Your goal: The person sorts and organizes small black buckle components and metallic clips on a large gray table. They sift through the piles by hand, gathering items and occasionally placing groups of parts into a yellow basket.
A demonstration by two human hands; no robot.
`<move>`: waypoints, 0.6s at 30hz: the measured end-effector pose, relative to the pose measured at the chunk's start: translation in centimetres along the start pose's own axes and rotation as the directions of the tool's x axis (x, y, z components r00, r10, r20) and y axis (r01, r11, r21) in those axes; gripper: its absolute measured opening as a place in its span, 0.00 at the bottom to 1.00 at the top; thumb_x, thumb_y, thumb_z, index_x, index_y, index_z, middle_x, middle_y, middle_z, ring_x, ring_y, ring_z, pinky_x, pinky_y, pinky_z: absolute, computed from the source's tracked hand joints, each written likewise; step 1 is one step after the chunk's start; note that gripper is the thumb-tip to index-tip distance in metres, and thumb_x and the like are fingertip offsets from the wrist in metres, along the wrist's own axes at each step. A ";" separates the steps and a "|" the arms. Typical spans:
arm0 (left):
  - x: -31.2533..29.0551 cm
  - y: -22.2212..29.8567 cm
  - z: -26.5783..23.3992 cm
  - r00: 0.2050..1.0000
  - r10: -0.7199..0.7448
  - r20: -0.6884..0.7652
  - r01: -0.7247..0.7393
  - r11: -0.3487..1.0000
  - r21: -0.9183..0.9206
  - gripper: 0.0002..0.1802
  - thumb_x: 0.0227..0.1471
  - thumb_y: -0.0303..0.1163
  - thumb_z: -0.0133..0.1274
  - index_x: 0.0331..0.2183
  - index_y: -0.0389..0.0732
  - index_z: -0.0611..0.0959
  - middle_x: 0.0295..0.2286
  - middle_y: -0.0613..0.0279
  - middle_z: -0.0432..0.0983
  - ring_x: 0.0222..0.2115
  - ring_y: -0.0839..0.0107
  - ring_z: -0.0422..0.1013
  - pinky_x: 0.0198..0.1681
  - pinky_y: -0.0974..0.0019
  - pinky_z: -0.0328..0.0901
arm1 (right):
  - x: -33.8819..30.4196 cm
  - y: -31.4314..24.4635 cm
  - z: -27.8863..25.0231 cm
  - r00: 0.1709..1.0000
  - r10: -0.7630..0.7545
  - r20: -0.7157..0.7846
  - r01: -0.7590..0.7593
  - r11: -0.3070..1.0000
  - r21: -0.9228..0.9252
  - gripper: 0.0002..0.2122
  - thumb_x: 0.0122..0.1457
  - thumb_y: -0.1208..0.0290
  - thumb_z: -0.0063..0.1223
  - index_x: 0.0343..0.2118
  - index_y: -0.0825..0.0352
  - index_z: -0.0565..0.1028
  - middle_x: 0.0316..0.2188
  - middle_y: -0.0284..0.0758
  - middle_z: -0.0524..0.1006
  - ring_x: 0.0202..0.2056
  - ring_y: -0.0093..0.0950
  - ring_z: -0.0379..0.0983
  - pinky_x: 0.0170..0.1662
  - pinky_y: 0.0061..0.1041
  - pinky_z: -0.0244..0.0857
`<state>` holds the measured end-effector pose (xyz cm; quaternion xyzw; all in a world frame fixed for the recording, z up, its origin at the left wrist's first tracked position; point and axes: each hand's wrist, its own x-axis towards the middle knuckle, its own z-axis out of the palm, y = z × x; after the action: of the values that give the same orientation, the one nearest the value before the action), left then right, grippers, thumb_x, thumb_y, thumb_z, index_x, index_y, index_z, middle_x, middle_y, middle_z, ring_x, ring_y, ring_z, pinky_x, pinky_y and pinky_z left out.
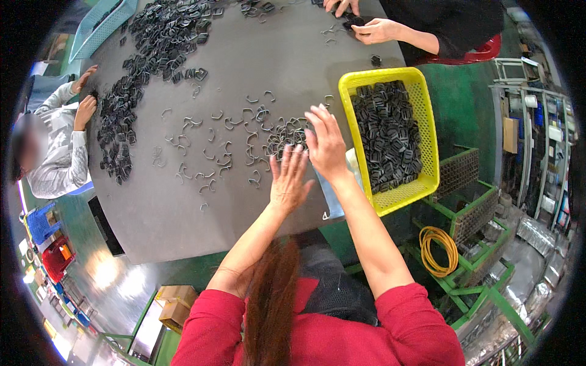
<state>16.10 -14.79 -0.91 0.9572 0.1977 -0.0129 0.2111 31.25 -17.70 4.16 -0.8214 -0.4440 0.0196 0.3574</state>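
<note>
Bent metal wire pieces [284, 137] lie in a small heap on the grey table [183, 229], with more of them scattered to the left. At the near edge of that heap my left hand [290, 183] rests with its fingers stretched out. My right hand [328, 146] is at the heap's right side, fingers extended and slightly apart; neither hand grips anything I can see. Just right of it stands a yellow plastic basket [433, 152] holding many black plastic buckles [387, 134]. A light blue item [332, 198], partly hidden by my right forearm, lies at the table's edge.
Black buckles [165, 43] are piled along the table's far left, near a light blue basket [101, 30]. One co-worker's hands [85, 97] are at the left edge, another's [372, 27] at the far right. A green metal frame with a yellow coiled hose [438, 251] stands right.
</note>
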 end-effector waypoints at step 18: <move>-5.5 -16.5 -2.8 0.814 -0.459 -0.355 0.491 0.871 0.001 0.33 0.51 0.39 0.47 0.57 0.44 0.59 0.58 0.64 0.50 0.62 0.64 0.39 0.55 0.34 0.16 | 5.0 -10.8 23.3 0.949 -0.254 0.185 0.270 0.960 -0.071 0.22 0.59 0.59 0.41 0.55 0.61 0.62 0.57 0.34 0.60 0.60 0.32 0.51 0.62 0.38 0.41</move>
<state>4.55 -1.93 -4.40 0.8733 0.4633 0.0928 0.1186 18.37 3.04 -5.21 -0.7664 -0.5792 0.0224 0.2768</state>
